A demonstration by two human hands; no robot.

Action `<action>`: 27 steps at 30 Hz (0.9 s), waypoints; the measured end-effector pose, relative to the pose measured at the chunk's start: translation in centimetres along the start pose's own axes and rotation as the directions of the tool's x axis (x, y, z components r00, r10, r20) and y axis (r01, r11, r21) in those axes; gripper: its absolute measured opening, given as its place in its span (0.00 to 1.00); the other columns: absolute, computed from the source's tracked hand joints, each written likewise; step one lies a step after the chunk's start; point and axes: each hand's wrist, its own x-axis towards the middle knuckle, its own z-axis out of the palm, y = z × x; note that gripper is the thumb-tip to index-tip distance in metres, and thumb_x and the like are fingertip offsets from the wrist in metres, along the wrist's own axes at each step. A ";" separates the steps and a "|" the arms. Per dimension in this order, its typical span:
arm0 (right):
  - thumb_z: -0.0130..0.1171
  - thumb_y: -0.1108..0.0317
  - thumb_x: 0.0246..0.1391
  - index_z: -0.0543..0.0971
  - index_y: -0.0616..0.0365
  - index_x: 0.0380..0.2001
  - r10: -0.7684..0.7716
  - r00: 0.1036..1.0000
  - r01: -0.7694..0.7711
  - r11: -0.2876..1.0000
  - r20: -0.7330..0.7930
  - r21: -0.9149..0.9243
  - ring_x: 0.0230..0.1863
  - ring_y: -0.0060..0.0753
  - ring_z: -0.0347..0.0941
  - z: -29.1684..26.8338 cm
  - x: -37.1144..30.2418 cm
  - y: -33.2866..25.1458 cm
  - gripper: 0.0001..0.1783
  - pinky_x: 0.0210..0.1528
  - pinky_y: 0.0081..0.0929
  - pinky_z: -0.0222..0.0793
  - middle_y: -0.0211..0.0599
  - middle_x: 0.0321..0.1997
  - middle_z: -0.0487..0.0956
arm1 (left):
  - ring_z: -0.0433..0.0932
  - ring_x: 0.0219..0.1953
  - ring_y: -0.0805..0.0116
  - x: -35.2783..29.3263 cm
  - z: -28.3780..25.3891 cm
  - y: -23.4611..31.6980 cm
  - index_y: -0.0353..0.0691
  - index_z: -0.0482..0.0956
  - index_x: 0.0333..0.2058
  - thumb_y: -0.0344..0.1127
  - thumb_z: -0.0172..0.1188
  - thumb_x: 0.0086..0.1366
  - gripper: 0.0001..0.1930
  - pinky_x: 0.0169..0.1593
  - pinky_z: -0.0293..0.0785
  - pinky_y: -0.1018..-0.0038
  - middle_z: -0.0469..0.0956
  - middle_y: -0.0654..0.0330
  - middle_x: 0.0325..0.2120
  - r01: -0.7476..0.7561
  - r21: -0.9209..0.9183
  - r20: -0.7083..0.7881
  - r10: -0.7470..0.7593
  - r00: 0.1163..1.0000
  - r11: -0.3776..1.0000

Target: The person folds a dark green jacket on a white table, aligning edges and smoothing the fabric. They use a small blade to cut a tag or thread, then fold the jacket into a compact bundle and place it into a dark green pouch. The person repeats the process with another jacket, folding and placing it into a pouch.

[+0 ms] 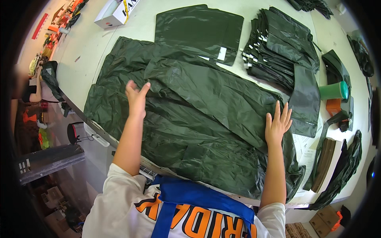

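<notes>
A large dark green garment of shiny, thin fabric (198, 107) lies spread and wrinkled across the table before me. My left hand (137, 99) is over its left part, thumb and fingers apart, the fingertips slightly blurred; whether it touches the cloth I cannot tell. Near the garment's right edge, my right hand (277, 125) reaches out with fingers spread and nothing in them. Beyond the garment lies a flat folded dark green piece (198, 29) with a white label. To its right rises a stack of folded dark green garments (278, 47) with several white tags.
At the right are a green cylinder (334, 90), an orange box (334, 107), printed papers (306, 152) and a brown stack of card (324, 164). A white box (115, 14) with a yellow tape measure stands at the far left. Another person (33, 91) is beyond the table's left edge.
</notes>
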 end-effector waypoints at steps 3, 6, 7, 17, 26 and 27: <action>0.44 0.46 0.62 0.58 0.36 0.67 0.048 0.998 -0.055 0.977 -0.038 -0.206 0.73 0.53 0.40 3.2 0.8 1.4 0.31 0.69 0.58 0.35 0.37 0.74 0.49 | 0.72 0.45 0.70 2.0 -1.0 -1.6 0.41 0.76 0.47 0.34 0.58 0.64 0.13 0.45 0.70 0.68 0.77 0.66 0.41 0.344 -0.281 0.542 -0.148 0.827 0.896; 0.42 0.46 0.63 0.56 0.33 0.68 0.096 0.994 -0.104 0.957 -0.043 -0.272 0.73 0.52 0.40 3.6 1.3 1.5 0.31 0.69 0.56 0.36 0.32 0.74 0.46 | 0.74 0.36 0.74 5.2 -1.0 0.5 0.36 0.76 0.43 0.30 0.55 0.65 0.09 0.41 0.71 0.73 0.79 0.66 0.36 -0.231 -0.372 0.536 0.411 0.737 0.899; 0.42 0.46 0.63 0.56 0.33 0.68 0.116 0.993 -0.121 0.952 -0.035 -0.281 0.73 0.52 0.41 3.7 1.3 1.5 0.31 0.70 0.56 0.36 0.32 0.74 0.47 | 0.73 0.35 0.77 6.4 -0.9 1.3 0.33 0.76 0.41 0.30 0.56 0.64 0.09 0.40 0.72 0.74 0.80 0.63 0.33 -0.434 -0.210 0.495 0.478 0.725 0.876; 0.44 0.45 0.62 0.58 0.36 0.67 0.155 0.988 -0.154 0.948 -0.020 -0.279 0.72 0.51 0.44 3.4 1.7 0.3 0.31 0.70 0.54 0.37 0.36 0.73 0.50 | 0.70 0.54 0.55 7.8 5.0 3.7 0.40 0.66 0.58 0.30 0.57 0.57 0.28 0.55 0.64 0.68 0.71 0.49 0.53 -0.152 -0.346 0.377 0.286 0.881 0.926; 0.62 0.70 0.48 0.72 0.57 0.48 -0.184 0.950 0.194 0.981 0.252 -0.014 0.49 0.54 0.70 -0.8 8.9 -0.4 0.21 0.48 0.44 0.68 0.48 0.48 0.73 | 0.69 0.54 0.57 12.4 9.9 4.0 0.49 0.73 0.45 0.29 0.66 0.51 0.21 0.52 0.66 0.59 0.73 0.58 0.48 -0.792 0.532 0.601 0.526 0.602 0.299; 0.64 0.70 0.45 0.72 0.57 0.45 -0.166 0.931 0.177 0.984 0.324 -0.003 0.47 0.54 0.71 -0.9 10.0 -0.4 0.22 0.48 0.43 0.69 0.48 0.47 0.74 | 0.62 0.60 0.59 13.0 10.0 4.5 0.53 0.73 0.48 0.28 0.67 0.48 0.26 0.57 0.61 0.58 0.66 0.62 0.55 -0.820 0.507 0.679 0.461 0.571 0.266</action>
